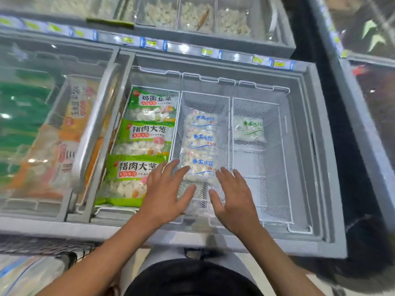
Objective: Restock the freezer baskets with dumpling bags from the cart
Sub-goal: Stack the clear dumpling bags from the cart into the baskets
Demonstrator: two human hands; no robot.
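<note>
Three clear dumpling bags with blue print [202, 146] lie in a row in the middle wire basket [229, 129] of the open freezer. My left hand [168, 192] and my right hand [235, 197] hover over the basket's near end with fingers spread, on either side of the nearest bag; whether they touch it I cannot tell. Neither hand holds anything. The left basket [177, 124] holds three green-labelled dumpling bags [147, 133]. In the right basket [280, 146] lies a single clear bag with green print [249, 130] at the far end.
The freezer's grey rim [299, 246] runs in front of me. A slid-aside glass lid with a metal handle [94, 129] covers orange and green packs at the left. Another freezer with loose dumplings [192, 18] stands behind. At bottom left, part of a clear bag [27, 274] shows.
</note>
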